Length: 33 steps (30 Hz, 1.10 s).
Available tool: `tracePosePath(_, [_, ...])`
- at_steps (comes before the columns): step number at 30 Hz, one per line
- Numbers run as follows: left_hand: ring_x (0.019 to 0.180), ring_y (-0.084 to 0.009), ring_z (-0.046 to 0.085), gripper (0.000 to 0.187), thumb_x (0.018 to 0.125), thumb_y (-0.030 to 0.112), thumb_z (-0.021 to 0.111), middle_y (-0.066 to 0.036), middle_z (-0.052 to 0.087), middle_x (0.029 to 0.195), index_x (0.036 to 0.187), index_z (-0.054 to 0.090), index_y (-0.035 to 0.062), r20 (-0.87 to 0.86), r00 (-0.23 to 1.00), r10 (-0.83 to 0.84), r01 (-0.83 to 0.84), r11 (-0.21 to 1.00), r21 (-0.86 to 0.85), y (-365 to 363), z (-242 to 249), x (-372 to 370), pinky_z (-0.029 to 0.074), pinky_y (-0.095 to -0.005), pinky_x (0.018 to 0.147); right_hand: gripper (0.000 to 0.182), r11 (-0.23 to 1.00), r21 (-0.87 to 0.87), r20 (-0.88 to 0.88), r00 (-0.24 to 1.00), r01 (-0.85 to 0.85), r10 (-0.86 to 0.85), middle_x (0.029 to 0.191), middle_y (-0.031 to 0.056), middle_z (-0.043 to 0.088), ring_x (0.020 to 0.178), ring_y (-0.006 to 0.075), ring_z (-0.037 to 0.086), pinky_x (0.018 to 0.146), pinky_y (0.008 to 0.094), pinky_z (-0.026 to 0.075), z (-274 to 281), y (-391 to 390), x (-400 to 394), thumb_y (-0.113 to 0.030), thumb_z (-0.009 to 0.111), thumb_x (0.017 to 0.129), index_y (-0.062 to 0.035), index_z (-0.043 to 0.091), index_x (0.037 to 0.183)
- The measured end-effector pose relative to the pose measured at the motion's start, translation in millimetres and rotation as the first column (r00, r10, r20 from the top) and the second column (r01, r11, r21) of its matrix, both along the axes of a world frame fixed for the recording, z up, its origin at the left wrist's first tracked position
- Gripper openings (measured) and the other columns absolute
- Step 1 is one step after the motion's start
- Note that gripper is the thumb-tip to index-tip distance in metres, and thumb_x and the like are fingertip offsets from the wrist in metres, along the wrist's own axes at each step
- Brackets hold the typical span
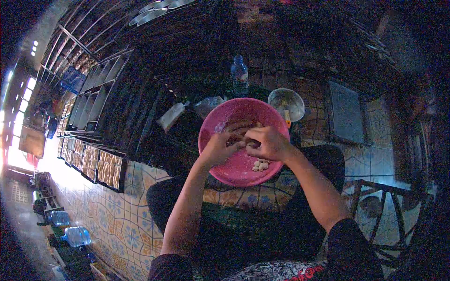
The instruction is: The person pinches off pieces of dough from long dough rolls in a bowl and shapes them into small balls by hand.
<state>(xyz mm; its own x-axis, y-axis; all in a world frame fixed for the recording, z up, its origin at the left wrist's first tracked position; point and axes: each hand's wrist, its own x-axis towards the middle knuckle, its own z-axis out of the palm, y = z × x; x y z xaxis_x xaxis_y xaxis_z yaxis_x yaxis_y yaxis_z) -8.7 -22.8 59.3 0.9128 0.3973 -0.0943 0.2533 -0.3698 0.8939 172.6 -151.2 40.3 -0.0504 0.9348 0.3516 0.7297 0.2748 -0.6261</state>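
Pink basin [239, 171]: both hands inside the rim, pale pieces near the right wrist

Basin is round, wide and bright pink, with whitish smears on the inner wall. A small cluster of pale, rounded pieces [260, 165] sits on its near-right inner surface, some touching. Brownish patch at the far side; can't tell if it's contents or shadow.

Tiled floor [123, 206], blue and tan pattern. Dim room, strong daylight from the left edge. Dark trays [123, 175] at left hold rows of pale rounded lumps [108, 169]. Past the basin: clear bottle [239, 77], metal bowl [279, 97], plastic bag [172, 115]. Blue water jugs [78, 237] at lower left.

Basin is between the person's knees, directly under the grip. Left hand [222, 148] and right hand [268, 143] have fingers curled, tips close together over the basin's middle. Can't tell what, if anything, is pinched. Cluster is just below the right hand, apart from the fingers.
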Motion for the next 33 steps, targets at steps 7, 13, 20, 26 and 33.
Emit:
tracePosePath(7, [0.121,-0.0312,0.061,0.032,0.093,0.016,0.066,-0.017,0.064,0.131,0.122,0.065,0.0029,0.08,0.995,-0.055,0.053,0.998,0.036,6.6,-13.4,4.7,0.045,-0.0396,0.104,0.024,0.986,-0.097,-0.133,0.98,0.134,-0.146,0.092,0.0125,0.07,0.087,0.025,0.07,0.079,0.0384,0.054,3.9,2.9,-0.9,-0.02,0.074,0.082,-0.004,0.066,0.099])
tracePosePath(13, [0.1,-0.0279,0.07,0.026,0.094,0.022,0.066,-0.018,0.073,0.104,0.112,0.066,0.0021,-0.01,0.994,0.105,-0.104,0.991,0.087,3.7,-9.6,0.6,0.052,-0.0403,0.088,0.018,0.976,-0.217,-0.518,0.844,0.028,-0.14,0.102,0.0074,0.073,0.098,0.0142,0.067,0.089,0.0312,0.054,-3.3,6.9,7.1,-0.009,0.069,0.092,-0.0009,0.07,0.109])
tracePosePath(20, [0.094,-0.0275,0.071,0.024,0.091,0.021,0.071,-0.017,0.073,0.099,0.105,0.071,0.0012,-0.013,0.985,0.172,-0.171,0.982,0.075,0.6,-10.1,-0.1,0.053,-0.0383,0.083,0.023,0.937,-0.328,-0.619,0.776,-0.118,-0.119,0.107,0.0074,0.073,0.1,0.014,0.066,0.093,0.0311,0.052,-2.8,3.4,13.3,-0.009,0.07,0.092,-0.0004,0.071,0.114])
tracePosePath(26, [0.096,-0.0269,0.071,0.021,0.089,0.018,0.073,-0.018,0.072,0.107,0.1,0.073,0.0001,-0.068,0.986,0.152,-0.141,0.981,0.137,-2.4,-6.3,2.2,0.053,-0.0393,0.084,0.018,0.944,-0.327,-0.506,0.853,-0.051,-0.13,0.098,0.0054,0.073,0.095,0.0125,0.067,0.09,0.0307,0.052,-2.1,4.1,11.3,-0.011,0.076,0.086,0.0003,0.071,0.1])
tracePosePath(33, [0.118,-0.0285,0.064,0.016,0.09,0.014,0.07,-0.021,0.064,0.13,0.099,0.073,0.0005,0.139,0.99,0.015,-0.019,0.999,0.028,-1.0,-26.8,5.2,0.049,-0.0381,0.099,0.02,0.941,-0.339,-0.311,0.946,-0.022,-0.09,0.09,0.0041,0.072,0.085,0.0097,0.066,0.08,0.0289,0.053,18.9,-0.8,12.3,-0.011,0.079,0.081,-0.0023,0.069,0.095])
